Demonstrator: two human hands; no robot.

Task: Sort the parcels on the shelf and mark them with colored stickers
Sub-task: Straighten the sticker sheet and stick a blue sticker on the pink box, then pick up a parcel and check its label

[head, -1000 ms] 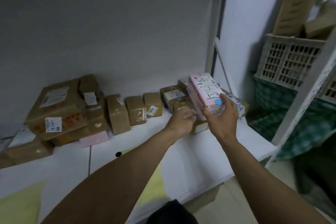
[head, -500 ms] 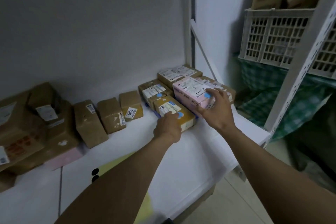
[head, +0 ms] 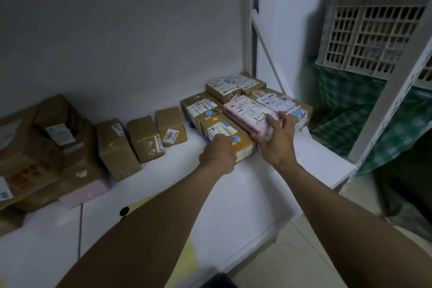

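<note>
Far left, we see a heap of brown taped cardboard parcels (head: 49, 159); next, three small brown cartons (head: 145, 138) in a row; our left hand (head: 218, 153) sits knuckles-up on a tan box with a round blue sticker (head: 245, 147), fingers curled under, grip impossible to judge; beside it the pink rectangular carton (head: 245, 112) lies flat on the white shelf board (head: 311, 168); our right hand (head: 277, 141) touches its near end, fingers spread loose.

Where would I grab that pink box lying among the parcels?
Take the pink box by its near short end, coming from the front, where the right hand is. It lies flat with brown parcels crowding its back and sides, so only that end and the top look free.
</note>
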